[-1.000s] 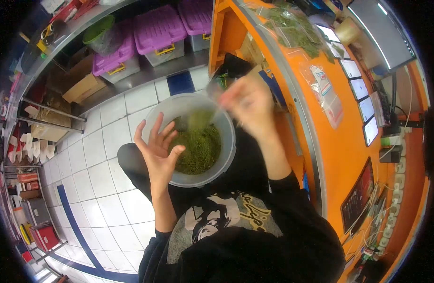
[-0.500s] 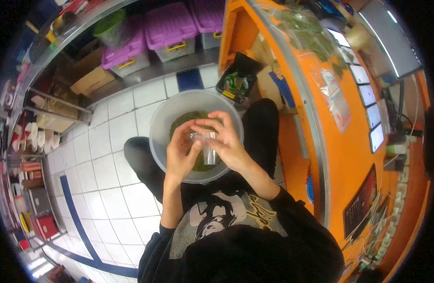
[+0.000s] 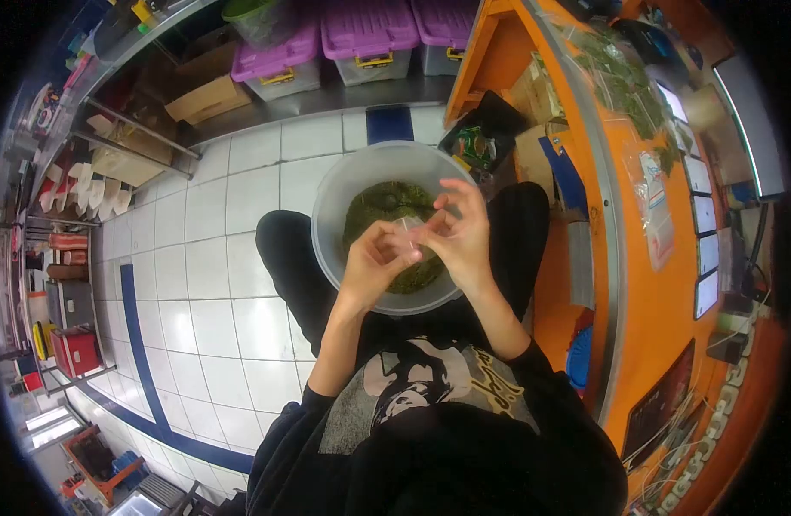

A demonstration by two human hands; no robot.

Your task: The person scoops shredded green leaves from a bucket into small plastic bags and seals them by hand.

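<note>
Over a translucent round tub (image 3: 331, 185), both hands pinch a small clear plastic bag (image 3: 407, 225). My left hand (image 3: 371, 268) has its thumb and fingers closed on the bag's left side. On the other side my right hand (image 3: 461, 239) grips it between thumb and index finger, its other fingers raised and curled. Loose green plant matter (image 3: 395, 193) covers the bottom of the tub, partly hidden behind the hands. Whether the bag holds anything cannot be made out. The tub stands between my knees.
An orange bench (image 3: 623, 159) on the right carries green-filled bags (image 3: 623, 86), flat clear bags (image 3: 653, 206) and several lit phones (image 3: 703, 215). A black bin (image 3: 486, 138) stands beyond the tub. Purple-lidded boxes (image 3: 369, 30) line the shelf ahead.
The view has shifted, so the surroundings sit further right. The bag hung down lengthwise below my fingers; now less of it shows, between the fingertips. My hands have moved slightly apart.
</note>
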